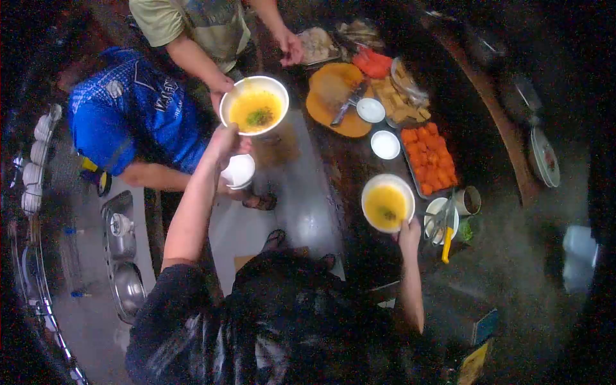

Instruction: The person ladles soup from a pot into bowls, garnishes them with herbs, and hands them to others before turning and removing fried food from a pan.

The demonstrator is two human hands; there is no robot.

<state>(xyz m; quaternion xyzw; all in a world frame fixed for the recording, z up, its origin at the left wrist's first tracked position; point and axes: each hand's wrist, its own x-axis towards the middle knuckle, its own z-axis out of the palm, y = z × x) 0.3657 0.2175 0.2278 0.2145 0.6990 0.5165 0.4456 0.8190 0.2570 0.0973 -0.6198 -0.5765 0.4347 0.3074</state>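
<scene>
My left hand [228, 140] grips the near rim of a white bowl of yellow soup [255, 102], with green garnish on the soup. Another person's hand [221, 90] touches the far left side of that bowl. To the right, my right hand [409, 234] is closed on the edge of a second bowl of yellow soup [385, 204], held over the dark table. Beneath my left forearm, a person in a blue shirt holds a white bowl [240, 170]. My thumbs and fingers are partly hidden by the rims.
On the dark table lie a tray of orange cubes [428, 160], two small white dishes [385, 145], a round board [324, 96] with a cleaver [350, 102], and a yellow-handled tool [447, 240] across a bowl. A steel sink [128, 289] stands left. Two people stand close, ahead and left.
</scene>
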